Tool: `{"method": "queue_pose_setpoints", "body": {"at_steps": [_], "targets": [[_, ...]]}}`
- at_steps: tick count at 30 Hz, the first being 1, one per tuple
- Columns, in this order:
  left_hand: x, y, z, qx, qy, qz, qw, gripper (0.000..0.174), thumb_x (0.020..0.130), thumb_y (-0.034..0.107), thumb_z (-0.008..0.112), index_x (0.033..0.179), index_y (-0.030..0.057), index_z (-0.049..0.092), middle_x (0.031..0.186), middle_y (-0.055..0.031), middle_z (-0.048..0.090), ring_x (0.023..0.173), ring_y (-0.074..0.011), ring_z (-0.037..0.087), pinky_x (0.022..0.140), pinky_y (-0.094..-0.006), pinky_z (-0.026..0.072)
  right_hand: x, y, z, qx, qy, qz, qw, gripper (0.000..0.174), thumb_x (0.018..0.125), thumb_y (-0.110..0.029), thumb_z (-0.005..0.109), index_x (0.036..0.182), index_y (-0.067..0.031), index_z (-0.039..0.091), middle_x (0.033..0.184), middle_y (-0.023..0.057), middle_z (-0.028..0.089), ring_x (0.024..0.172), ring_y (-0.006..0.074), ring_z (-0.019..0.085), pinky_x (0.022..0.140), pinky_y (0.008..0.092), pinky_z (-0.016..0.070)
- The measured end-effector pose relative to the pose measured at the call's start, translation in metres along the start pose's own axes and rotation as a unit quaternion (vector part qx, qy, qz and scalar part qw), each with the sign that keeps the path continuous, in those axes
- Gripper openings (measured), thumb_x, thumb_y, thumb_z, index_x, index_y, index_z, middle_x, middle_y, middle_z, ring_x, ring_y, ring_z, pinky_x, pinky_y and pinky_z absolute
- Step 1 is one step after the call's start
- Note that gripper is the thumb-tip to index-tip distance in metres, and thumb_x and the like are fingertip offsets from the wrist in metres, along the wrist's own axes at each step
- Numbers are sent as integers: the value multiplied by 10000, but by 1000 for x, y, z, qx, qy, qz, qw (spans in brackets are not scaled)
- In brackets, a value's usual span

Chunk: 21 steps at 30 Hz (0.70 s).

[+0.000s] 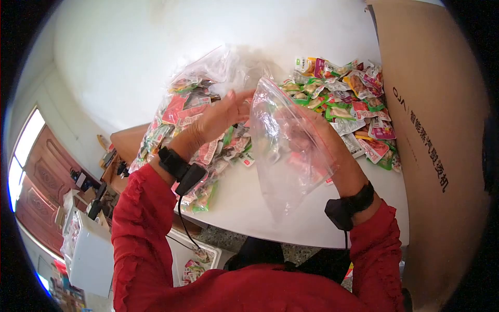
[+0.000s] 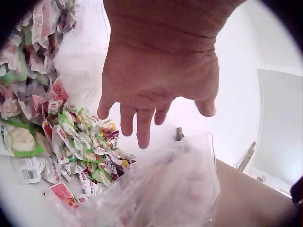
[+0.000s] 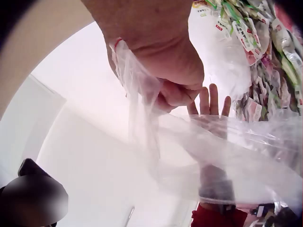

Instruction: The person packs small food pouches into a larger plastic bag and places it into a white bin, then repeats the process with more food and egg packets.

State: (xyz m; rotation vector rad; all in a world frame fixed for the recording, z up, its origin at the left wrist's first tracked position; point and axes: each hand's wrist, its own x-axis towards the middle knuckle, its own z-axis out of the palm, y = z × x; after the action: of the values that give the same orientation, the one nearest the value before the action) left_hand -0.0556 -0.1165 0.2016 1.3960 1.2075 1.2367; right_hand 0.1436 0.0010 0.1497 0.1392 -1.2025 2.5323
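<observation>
Bagging looks barely begun — the clear plastic bag (image 1: 286,161) hangs apparently empty above the counter (image 1: 244,205), its rim pinched in the right hand (image 3: 165,61) grip. The left hand (image 1: 223,112) grip is spread beside it — snack packets (image 1: 353,99) lie heaped, unbagged.

Clear see-through bag (image 1: 291,156). Red, green, pink and white packets (image 1: 343,106). Red sleeves (image 1: 138,229). Black straps (image 1: 174,162). White table (image 1: 239,205). Brown box (image 1: 442,104) with black writing. Brown door (image 1: 39,174).
</observation>
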Motion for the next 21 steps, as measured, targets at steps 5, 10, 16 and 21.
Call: {"method": "queue_pose_setpoints", "body": {"at_steps": [5, 10, 16, 21], "targets": [[-33, -24, 8, 143, -88, -69, 983, 510, 843, 328, 527, 1231, 39, 365, 986, -83, 552, 864, -160, 538, 801, -301, 430, 12, -2, -31, -78, 39, -92, 992, 277, 843, -271, 544, 1036, -71, 552, 764, -62, 518, 618, 24, 438, 536, 157, 373], [-71, -17, 22, 11, 0, -295, 956, 120, 826, 107, 527, 938, 69, 503, 647, 10, 497, 520, -76, 497, 611, -280, 485, 22, -3, -54, -341, 3, -51, 939, 223, 831, -262, 569, 953, -75, 574, 742, -63, 519, 627, 23, 472, 536, 171, 392], [-65, -20, 5, 239, 152, -35, 958, 233, 822, 90, 526, 1052, 64, 498, 894, -46, 542, 821, -120, 540, 736, -293, 462, 26, 27, -50, -303, -9, 113, 946, 189, 842, -247, 548, 914, -72, 536, 680, -12, 516, 520, 70, 488, 472, 220, 417], [-46, 7, 61, 657, 43, 195, 727, 450, 748, 44, 578, 1181, 76, 463, 1132, -116, 492, 1087, -243, 463, 908, -371, 373, 18, 41, -26, -294, -72, 92, 949, 142, 850, -190, 518, 935, -76, 516, 686, 18, 517, 520, 102, 510, 465, 229, 429]]}}
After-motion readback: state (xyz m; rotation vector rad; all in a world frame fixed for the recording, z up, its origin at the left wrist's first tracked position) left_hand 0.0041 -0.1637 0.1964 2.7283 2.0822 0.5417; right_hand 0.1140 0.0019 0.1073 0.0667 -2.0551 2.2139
